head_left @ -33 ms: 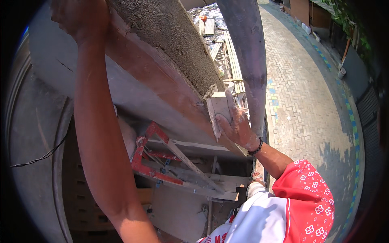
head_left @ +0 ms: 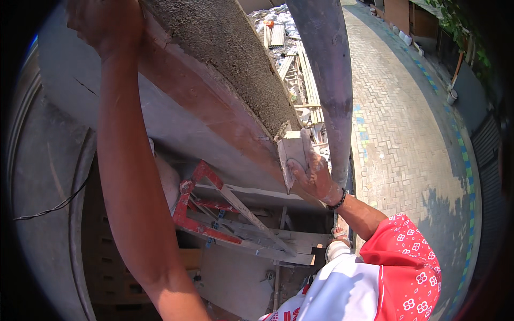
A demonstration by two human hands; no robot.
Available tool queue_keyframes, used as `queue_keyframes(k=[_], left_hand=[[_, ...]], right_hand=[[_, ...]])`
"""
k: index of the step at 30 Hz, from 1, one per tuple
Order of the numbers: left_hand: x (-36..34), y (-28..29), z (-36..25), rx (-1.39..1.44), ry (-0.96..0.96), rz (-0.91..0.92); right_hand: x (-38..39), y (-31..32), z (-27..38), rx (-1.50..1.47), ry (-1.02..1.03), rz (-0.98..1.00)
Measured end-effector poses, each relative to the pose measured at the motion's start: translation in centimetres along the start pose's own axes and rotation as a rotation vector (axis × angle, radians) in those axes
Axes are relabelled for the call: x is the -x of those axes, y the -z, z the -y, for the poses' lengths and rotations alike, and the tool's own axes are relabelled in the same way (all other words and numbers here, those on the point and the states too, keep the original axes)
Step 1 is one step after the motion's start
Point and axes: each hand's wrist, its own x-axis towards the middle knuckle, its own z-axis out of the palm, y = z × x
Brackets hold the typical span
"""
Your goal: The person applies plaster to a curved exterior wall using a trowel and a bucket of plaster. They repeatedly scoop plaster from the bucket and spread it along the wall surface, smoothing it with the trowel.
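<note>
Road (head_left: 404, 139) fills your 1 to 4 o'clock, pale paving w/ a blue & yellow-green border. The mortar (head_left: 225, 53), rough & grey-brown, slants approx. 11 to 5 above centre; the brown strip (head_left: 198, 88) borders its 8 o'clock side. Pole (head_left: 324, 69), grey & stained, stands at 1 o'clock. The red frame (head_left: 187, 200) is at 8 o'clock, below the strip. Your left hand (head_left: 110, 24), 10–11 o'clock, has fingers curled by the strip's upper end; can't tell what, if anything, it's clenching. Your right hand (head_left: 318, 179), 4 o'clock, is grasping the board (head_left: 293, 152), thumb on its near face, forefinger up along its 3 o'clock edge; other fingers hidden. Board's just off centre at 3 o'clock, by the mortar's lower end: pale grey, flat-faced, crusted along its 9 o'clock edge. Long axis runs approx. 11 to 5, narrow tip toward 5–6. Bucket (head_left: 452, 96), pale, is at 2 o'clock by the road's far edge; can't make out contents.
</note>
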Motion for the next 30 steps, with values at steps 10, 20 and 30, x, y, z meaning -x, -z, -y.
queue_keyframes(k=[10,20,30], left_hand=[[-0.4,0.5,1.3,-0.101,-0.17,0.109],[-0.9,0.5,1.5,-0.019,0.027,0.067],[-0.2,-0.3,3.6,-0.151,-0.161,-0.036]], right_hand=[[0.9,1.8,1.8,-0.076,-0.009,-0.167],[-0.5,-0.3,0.7,-0.059,0.132,-0.106],[-10.0,3.2,9.2,-0.116,0.369,-0.306]])
